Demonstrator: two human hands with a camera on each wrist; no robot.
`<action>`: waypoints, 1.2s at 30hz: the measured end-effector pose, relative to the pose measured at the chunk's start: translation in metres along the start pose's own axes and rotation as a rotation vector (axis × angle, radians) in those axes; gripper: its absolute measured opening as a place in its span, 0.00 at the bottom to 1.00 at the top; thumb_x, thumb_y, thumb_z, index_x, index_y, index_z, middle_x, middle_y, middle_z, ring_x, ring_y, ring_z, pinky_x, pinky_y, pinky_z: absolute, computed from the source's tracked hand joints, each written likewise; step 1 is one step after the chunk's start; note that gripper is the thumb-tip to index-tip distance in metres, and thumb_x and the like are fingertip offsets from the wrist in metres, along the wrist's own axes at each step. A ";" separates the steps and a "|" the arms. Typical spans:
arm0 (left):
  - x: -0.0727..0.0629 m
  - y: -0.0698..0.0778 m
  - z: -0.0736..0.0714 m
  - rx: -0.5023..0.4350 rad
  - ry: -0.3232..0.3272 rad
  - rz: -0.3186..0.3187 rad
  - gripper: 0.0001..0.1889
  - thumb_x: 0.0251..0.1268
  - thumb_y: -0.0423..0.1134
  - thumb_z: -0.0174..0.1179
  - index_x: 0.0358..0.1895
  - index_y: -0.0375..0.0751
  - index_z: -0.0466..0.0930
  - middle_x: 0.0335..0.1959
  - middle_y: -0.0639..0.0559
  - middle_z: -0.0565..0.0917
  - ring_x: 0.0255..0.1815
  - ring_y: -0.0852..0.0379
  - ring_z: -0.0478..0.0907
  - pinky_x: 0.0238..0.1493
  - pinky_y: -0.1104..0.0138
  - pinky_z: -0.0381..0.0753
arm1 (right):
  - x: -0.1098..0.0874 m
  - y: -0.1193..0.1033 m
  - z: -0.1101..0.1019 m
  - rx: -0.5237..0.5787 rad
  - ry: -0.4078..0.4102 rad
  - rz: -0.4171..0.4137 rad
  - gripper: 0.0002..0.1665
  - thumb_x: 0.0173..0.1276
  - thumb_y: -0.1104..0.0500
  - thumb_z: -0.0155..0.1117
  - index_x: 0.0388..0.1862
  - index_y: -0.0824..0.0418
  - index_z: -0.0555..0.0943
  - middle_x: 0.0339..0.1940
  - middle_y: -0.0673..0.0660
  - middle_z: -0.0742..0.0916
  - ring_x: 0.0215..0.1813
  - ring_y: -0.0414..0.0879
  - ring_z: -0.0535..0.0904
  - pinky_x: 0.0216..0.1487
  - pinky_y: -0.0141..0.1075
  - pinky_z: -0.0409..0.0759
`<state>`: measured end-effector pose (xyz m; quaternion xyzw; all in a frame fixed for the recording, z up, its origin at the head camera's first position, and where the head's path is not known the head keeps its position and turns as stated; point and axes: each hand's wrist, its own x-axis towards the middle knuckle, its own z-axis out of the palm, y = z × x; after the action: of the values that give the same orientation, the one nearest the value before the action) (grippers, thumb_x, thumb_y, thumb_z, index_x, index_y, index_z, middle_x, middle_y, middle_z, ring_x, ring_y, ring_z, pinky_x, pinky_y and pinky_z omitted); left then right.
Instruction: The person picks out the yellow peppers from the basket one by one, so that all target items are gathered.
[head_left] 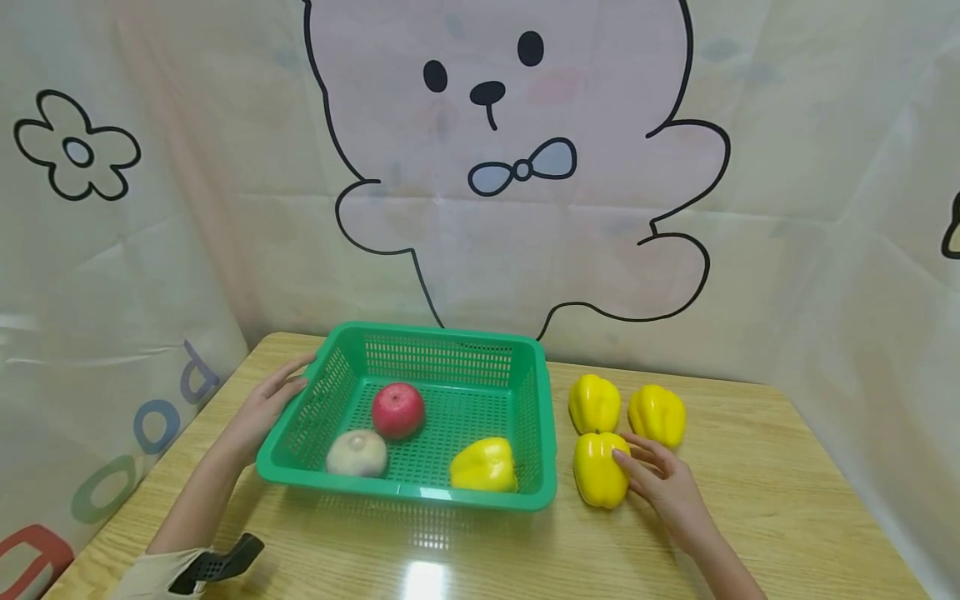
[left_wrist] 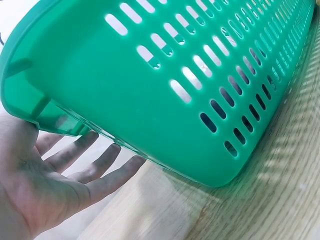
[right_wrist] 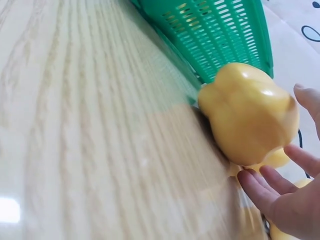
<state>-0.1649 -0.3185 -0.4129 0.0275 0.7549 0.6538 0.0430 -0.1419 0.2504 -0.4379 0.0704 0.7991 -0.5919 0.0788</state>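
Note:
A green plastic basket (head_left: 540, 417) stands on the table, holding a red apple-like fruit (head_left: 398, 411), a whitish round vegetable (head_left: 357, 454) and a yellow bell pepper (head_left: 483, 465). Against the basket's left side, my left hand (head_left: 266, 408) rests with extended fingers (left_wrist: 107, 162) at the wall under the rim. My right hand (head_left: 667, 492) is at the nearest of three yellow bell peppers (head_left: 600, 471) outside the basket. Its thumb is by the pepper's top and the fingers (right_wrist: 257, 187) lie loosely spread along the side, not closed round it.
Two more yellow bell peppers, one at the back left (head_left: 595, 403) and one at the back right (head_left: 657, 415), sit just behind the near one. A printed curtain (head_left: 480, 250) hangs along the table's back edge and sides. The wooden table (head_left: 787, 500) extends to the right.

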 end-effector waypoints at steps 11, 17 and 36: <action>-0.001 0.000 -0.001 -0.011 -0.006 -0.007 0.33 0.88 0.51 0.46 0.86 0.44 0.50 0.55 0.65 0.81 0.47 0.59 0.86 0.44 0.60 0.89 | -0.002 -0.005 -0.016 0.018 -0.077 -0.036 0.38 0.83 0.54 0.61 0.81 0.73 0.62 0.75 0.76 0.72 0.51 0.30 0.82 0.57 0.37 0.86; -0.001 -0.001 -0.001 -0.012 -0.006 -0.008 0.33 0.89 0.51 0.46 0.86 0.44 0.50 0.54 0.66 0.81 0.46 0.60 0.86 0.44 0.60 0.89 | -0.003 -0.008 -0.024 -0.019 -0.100 -0.072 0.35 0.84 0.57 0.60 0.79 0.76 0.64 0.73 0.77 0.74 0.53 0.37 0.85 0.56 0.40 0.87; -0.001 -0.001 -0.002 -0.005 -0.010 -0.005 0.34 0.89 0.52 0.46 0.87 0.43 0.48 0.55 0.65 0.80 0.47 0.60 0.85 0.45 0.60 0.89 | -0.012 -0.022 -0.040 -0.127 -0.039 -0.113 0.32 0.83 0.56 0.61 0.74 0.76 0.70 0.66 0.72 0.82 0.54 0.44 0.86 0.52 0.41 0.89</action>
<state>-0.1642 -0.3206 -0.4132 0.0288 0.7531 0.6555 0.0487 -0.1361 0.2816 -0.4029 0.0084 0.8361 -0.5446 0.0654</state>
